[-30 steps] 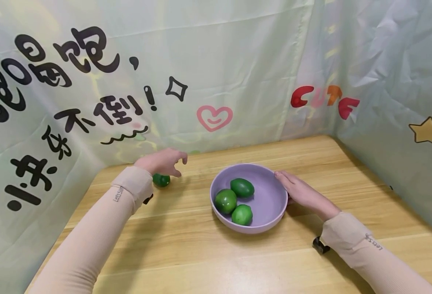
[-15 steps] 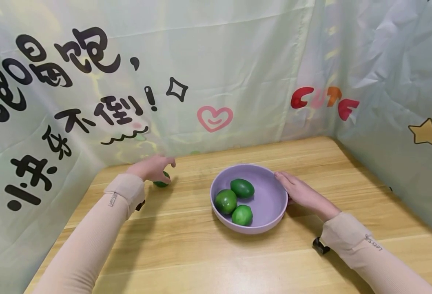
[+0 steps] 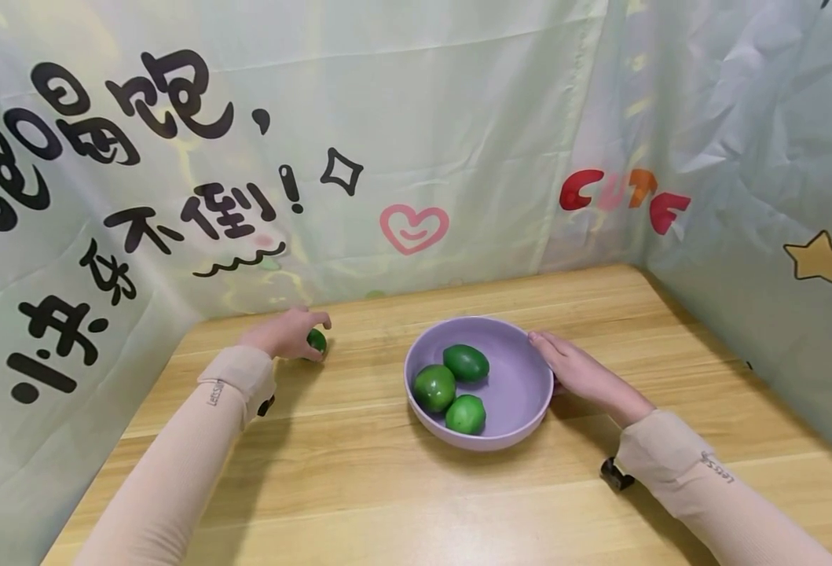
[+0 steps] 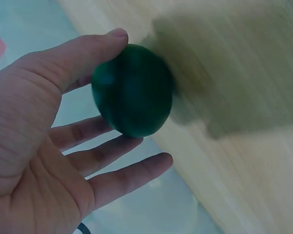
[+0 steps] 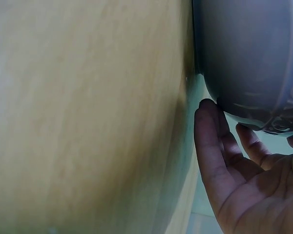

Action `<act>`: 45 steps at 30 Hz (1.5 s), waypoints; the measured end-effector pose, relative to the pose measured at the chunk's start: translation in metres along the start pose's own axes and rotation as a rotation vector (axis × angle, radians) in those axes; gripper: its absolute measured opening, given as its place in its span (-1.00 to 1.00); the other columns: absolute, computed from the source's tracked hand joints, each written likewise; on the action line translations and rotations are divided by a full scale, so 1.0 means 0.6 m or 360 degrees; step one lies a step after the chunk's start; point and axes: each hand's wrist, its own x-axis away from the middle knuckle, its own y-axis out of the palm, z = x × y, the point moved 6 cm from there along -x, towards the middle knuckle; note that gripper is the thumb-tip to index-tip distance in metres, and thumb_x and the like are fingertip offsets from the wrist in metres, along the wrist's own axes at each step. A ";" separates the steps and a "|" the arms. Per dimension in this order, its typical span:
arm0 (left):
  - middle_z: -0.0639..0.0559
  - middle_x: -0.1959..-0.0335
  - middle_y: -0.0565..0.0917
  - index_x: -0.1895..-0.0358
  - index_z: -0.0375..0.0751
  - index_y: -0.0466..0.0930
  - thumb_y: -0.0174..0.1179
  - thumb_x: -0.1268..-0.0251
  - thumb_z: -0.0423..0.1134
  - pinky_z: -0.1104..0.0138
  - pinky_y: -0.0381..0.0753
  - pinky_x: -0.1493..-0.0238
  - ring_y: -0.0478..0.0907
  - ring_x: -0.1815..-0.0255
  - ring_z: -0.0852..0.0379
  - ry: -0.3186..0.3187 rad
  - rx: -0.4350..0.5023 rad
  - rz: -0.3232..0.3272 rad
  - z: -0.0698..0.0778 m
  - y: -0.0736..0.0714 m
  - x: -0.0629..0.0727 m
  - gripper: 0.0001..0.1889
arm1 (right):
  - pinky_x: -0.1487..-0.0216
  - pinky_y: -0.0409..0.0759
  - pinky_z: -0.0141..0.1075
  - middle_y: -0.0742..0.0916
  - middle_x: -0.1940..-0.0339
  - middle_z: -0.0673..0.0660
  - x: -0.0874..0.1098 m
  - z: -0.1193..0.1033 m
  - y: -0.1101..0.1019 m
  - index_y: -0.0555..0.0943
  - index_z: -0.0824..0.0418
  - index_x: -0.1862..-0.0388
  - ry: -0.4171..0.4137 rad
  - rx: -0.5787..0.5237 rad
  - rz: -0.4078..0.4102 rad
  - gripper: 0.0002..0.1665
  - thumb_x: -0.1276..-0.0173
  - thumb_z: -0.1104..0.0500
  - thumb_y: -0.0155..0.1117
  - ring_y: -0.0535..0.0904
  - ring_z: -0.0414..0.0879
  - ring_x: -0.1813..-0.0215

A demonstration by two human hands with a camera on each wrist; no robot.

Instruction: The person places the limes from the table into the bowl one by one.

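Observation:
At the far left of the table my left hand (image 3: 290, 333) holds a dark green lime (image 4: 133, 91) between its thumb and fingers. The left wrist view shows the thumb tip on one side of the fruit and fingertips on the other, with the little finger stretched out apart. My right hand (image 3: 574, 365) rests against the right side of a purple bowl (image 3: 518, 393), its fingers fairly straight along the outer wall. Inside the bowl lie three green fruits: an oval dark one (image 3: 467, 362), a rounder one (image 3: 434, 387) and a lighter one (image 3: 466, 414).
The wooden table (image 3: 359, 487) backs onto a pale printed curtain (image 3: 500, 157) with lettering, a heart and a star. More curtain (image 3: 755, 314) stands along the right edge. A black strap piece (image 3: 615, 475) shows under the right wrist.
My left hand has moved left and down onto the lime and has taken hold of it. The right hand and the bowl have stayed in place.

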 end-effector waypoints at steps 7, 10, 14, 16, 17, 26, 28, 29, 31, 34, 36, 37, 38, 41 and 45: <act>-0.19 -0.06 0.71 -0.24 -0.24 0.62 0.49 -0.34 -0.22 -0.07 0.66 -0.22 0.62 -0.08 -0.12 0.0062 -0.0054 0.0050 -0.008 0.007 -0.004 -0.54 | 0.03 0.84 0.02 0.54 -0.37 0.61 -0.002 0.003 0.001 0.12 0.52 -0.66 0.0003 -0.0018 0.0001 -0.18 -0.85 -0.14 -0.39 0.72 0.26 -0.18; -0.15 0.00 0.71 -0.19 -0.24 0.64 0.48 -0.35 -0.23 -0.04 0.65 -0.19 0.60 -0.02 -0.08 0.0069 -0.0053 0.0058 -0.010 0.010 -0.006 -0.59 | 0.05 0.84 0.01 0.56 -0.35 0.59 -0.002 0.004 0.001 0.14 0.52 -0.66 0.0003 -0.0019 0.0003 -0.18 -0.85 -0.14 -0.39 0.73 0.23 -0.15; -0.14 0.00 0.72 -0.18 -0.24 0.66 0.48 -0.36 -0.24 -0.02 0.65 -0.18 0.60 -0.02 -0.07 0.0066 -0.0040 0.0072 -0.013 0.011 -0.007 -0.62 | 0.04 0.84 0.01 0.57 -0.35 0.59 -0.002 0.003 0.001 0.14 0.52 -0.66 0.0001 -0.0023 0.0006 -0.18 -0.85 -0.15 -0.39 0.73 0.22 -0.14; -0.14 0.00 0.72 -0.17 -0.23 0.66 0.48 -0.37 -0.24 -0.01 0.65 -0.17 0.60 -0.02 -0.07 0.0061 -0.0034 0.0075 -0.014 0.011 -0.007 -0.62 | 0.04 0.84 0.01 0.56 -0.35 0.59 -0.003 0.002 0.001 0.14 0.52 -0.66 0.0000 -0.0030 0.0005 -0.18 -0.85 -0.14 -0.38 0.73 0.22 -0.14; -0.14 0.00 0.72 -0.17 -0.23 0.66 0.48 -0.37 -0.24 -0.01 0.65 -0.17 0.60 -0.02 -0.07 0.0061 -0.0030 0.0076 -0.014 0.011 -0.007 -0.63 | 0.05 0.84 0.01 0.57 -0.34 0.59 -0.003 0.002 0.001 0.14 0.52 -0.65 0.0000 -0.0033 0.0006 -0.18 -0.85 -0.14 -0.38 0.74 0.22 -0.14; -0.15 0.01 0.71 -0.16 -0.23 0.66 0.48 -0.36 -0.25 -0.02 0.64 -0.14 0.59 -0.02 -0.10 0.0056 0.0007 0.0093 -0.015 0.008 -0.001 -0.64 | 0.06 0.84 0.00 0.59 -0.30 0.60 -0.003 0.003 0.002 0.15 0.53 -0.64 0.0000 -0.0062 0.0004 -0.19 -0.84 -0.14 -0.37 0.75 0.21 -0.11; -0.17 0.00 0.71 -0.16 -0.23 0.65 0.48 -0.36 -0.26 -0.04 0.64 -0.15 0.60 -0.03 -0.12 0.0065 0.0003 0.0106 -0.015 0.007 0.000 -0.63 | 0.08 0.84 -0.01 0.61 -0.27 0.59 -0.003 0.003 0.001 0.18 0.52 -0.62 -0.0001 -0.0056 0.0011 -0.20 -0.84 -0.14 -0.37 0.76 0.18 -0.07; -0.18 0.00 0.72 -0.15 -0.24 0.65 0.48 -0.36 -0.26 -0.05 0.64 -0.16 0.60 -0.04 -0.13 0.0072 0.0000 0.0113 -0.015 0.006 0.001 -0.63 | 0.09 0.84 -0.01 0.62 -0.25 0.58 -0.003 0.003 0.001 0.19 0.52 -0.62 -0.0001 -0.0053 0.0014 -0.20 -0.84 -0.14 -0.36 0.76 0.17 -0.06; -0.19 0.00 0.73 -0.15 -0.25 0.65 0.49 -0.35 -0.26 -0.06 0.64 -0.16 0.60 -0.05 -0.15 0.0090 -0.0013 0.0125 -0.015 0.006 0.001 -0.63 | 0.10 0.84 -0.02 0.64 -0.22 0.56 -0.003 0.003 0.001 0.21 0.52 -0.60 0.0001 -0.0050 0.0020 -0.21 -0.84 -0.14 -0.36 0.77 0.15 -0.03; -0.19 -0.01 0.73 -0.15 -0.25 0.65 0.49 -0.35 -0.26 -0.06 0.63 -0.16 0.60 -0.06 -0.16 0.0094 -0.0009 0.0129 -0.016 0.007 0.001 -0.63 | 0.10 0.84 -0.03 0.65 -0.21 0.56 -0.003 0.004 0.001 0.20 0.52 -0.60 0.0001 -0.0051 0.0021 -0.20 -0.84 -0.14 -0.37 0.77 0.14 -0.03; -0.18 -0.02 0.74 -0.15 -0.24 0.65 0.49 -0.35 -0.25 -0.06 0.63 -0.17 0.59 -0.07 -0.15 0.0087 -0.0001 0.0126 -0.017 0.008 0.001 -0.62 | 0.10 0.84 -0.03 0.65 -0.21 0.56 -0.003 0.004 0.001 0.20 0.53 -0.61 0.0001 -0.0049 0.0022 -0.20 -0.84 -0.14 -0.36 0.77 0.14 -0.03; -0.17 -0.03 0.74 -0.16 -0.23 0.65 0.49 -0.35 -0.25 -0.06 0.62 -0.17 0.59 -0.07 -0.15 0.0081 0.0003 0.0123 -0.018 0.009 0.000 -0.62 | 0.11 0.84 -0.03 0.65 -0.21 0.56 -0.003 0.004 0.001 0.20 0.53 -0.61 0.0000 -0.0048 0.0020 -0.20 -0.84 -0.14 -0.37 0.77 0.15 -0.03; -0.17 -0.03 0.74 -0.16 -0.23 0.65 0.49 -0.35 -0.24 -0.05 0.62 -0.16 0.59 -0.06 -0.14 0.0077 0.0008 0.0121 -0.019 0.009 0.000 -0.62 | 0.10 0.84 -0.03 0.64 -0.22 0.56 -0.004 0.004 0.001 0.20 0.53 -0.61 -0.0002 -0.0046 0.0018 -0.20 -0.85 -0.14 -0.37 0.77 0.15 -0.03; -0.14 -0.01 0.73 -0.15 -0.21 0.64 0.49 -0.36 -0.24 -0.02 0.63 -0.13 0.59 -0.03 -0.11 0.0066 0.0028 0.0112 -0.022 0.011 -0.001 -0.63 | 0.10 0.84 -0.03 0.63 -0.25 0.56 -0.004 0.003 0.002 0.19 0.52 -0.62 -0.0006 -0.0052 0.0011 -0.20 -0.85 -0.14 -0.37 0.76 0.15 -0.05; -0.10 0.04 0.72 -0.11 -0.17 0.63 0.50 -0.36 -0.22 0.00 0.64 -0.09 0.60 0.01 -0.08 0.0074 0.0040 0.0110 -0.026 0.012 -0.001 -0.65 | 0.09 0.84 -0.02 0.62 -0.27 0.57 -0.003 0.002 0.002 0.18 0.52 -0.63 -0.0012 -0.0065 0.0005 -0.20 -0.85 -0.14 -0.37 0.76 0.16 -0.07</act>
